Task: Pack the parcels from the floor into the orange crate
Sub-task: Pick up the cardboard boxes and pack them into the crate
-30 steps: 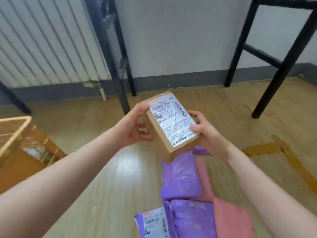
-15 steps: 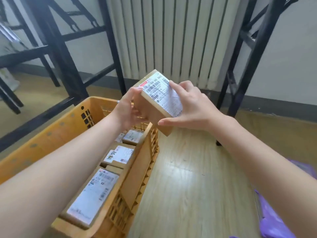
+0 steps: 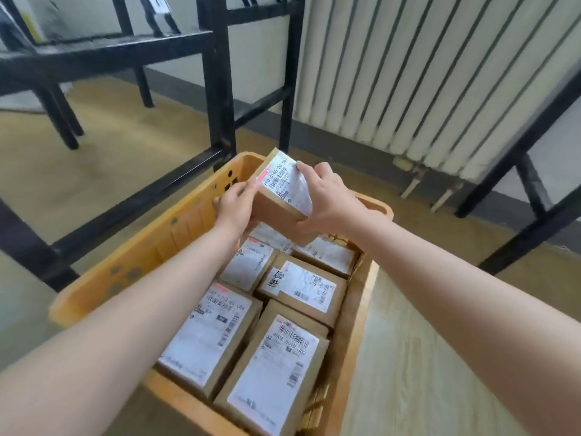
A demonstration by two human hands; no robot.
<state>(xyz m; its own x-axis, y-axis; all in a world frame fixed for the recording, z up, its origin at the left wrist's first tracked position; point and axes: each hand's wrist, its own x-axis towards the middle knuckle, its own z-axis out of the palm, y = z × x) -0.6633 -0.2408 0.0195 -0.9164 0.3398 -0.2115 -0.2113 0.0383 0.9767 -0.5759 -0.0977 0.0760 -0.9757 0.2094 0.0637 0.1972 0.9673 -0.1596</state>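
Note:
I hold a small brown cardboard parcel (image 3: 279, 193) with a white shipping label, tilted, above the far end of the orange crate (image 3: 151, 243). My left hand (image 3: 234, 206) grips its left side and my right hand (image 3: 330, 196) grips its right side over the label. Inside the crate lie several brown labelled parcels (image 3: 301, 287), flat and close together, filling most of the floor of the crate. The far inner corner under the held parcel is hidden by my hands.
Black metal table frames (image 3: 217, 89) stand just behind and left of the crate, and another black leg (image 3: 531, 196) stands at the right. A white radiator (image 3: 424, 73) lines the wall. Light wooden floor (image 3: 424, 357) lies right of the crate.
I have turned left from the floor parcels to the crate. The brown parcel, held in both hands, has moved from beside the crate's rim to above its far end.

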